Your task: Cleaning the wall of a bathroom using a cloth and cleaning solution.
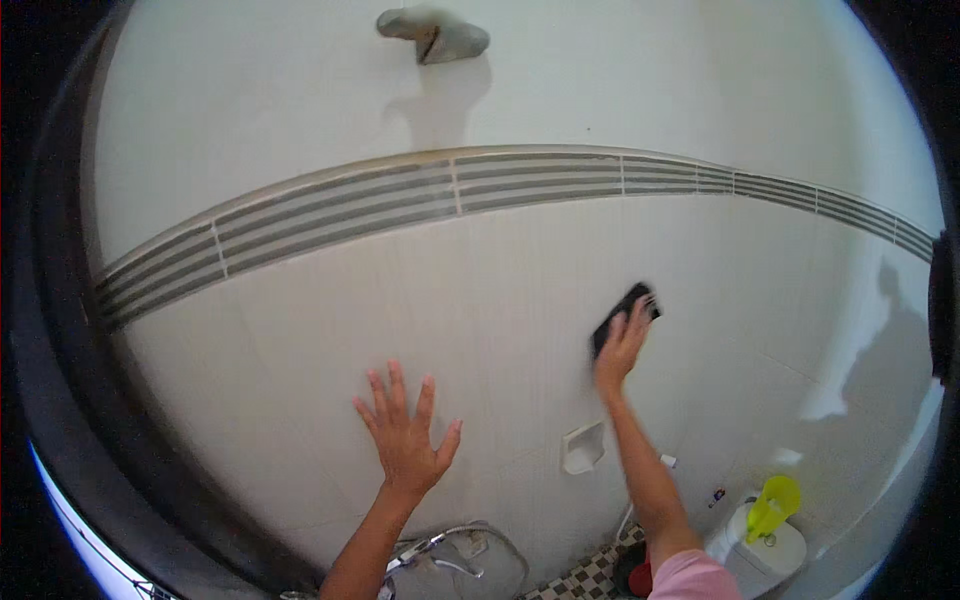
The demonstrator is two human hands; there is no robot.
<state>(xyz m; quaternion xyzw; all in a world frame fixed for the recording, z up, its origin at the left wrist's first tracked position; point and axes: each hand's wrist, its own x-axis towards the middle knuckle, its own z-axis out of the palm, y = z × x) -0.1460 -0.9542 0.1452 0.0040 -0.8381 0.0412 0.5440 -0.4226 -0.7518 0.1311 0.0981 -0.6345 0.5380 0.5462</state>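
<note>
My left hand (409, 442) lies flat with spread fingers against the pale tiled wall (300, 337), and it holds nothing. To the right and higher up, my right hand (624, 345) presses a black pad or cloth (616, 319) against the same wall; blur hides its exact kind. My fingers lie over its right side. Below that hand is a white soap dish (583, 448) fixed to the wall. A grey striped tile border (525, 180) runs across the wall above both hands.
A shower mixer with hose (420, 553) is below my left hand. At the lower right, a yellow-green plastic pitcher (774, 504) stands on a white toilet tank (776, 551). A wall fixture (442, 37) juts out at the top. Checkered floor tiles (585, 577) show at the bottom.
</note>
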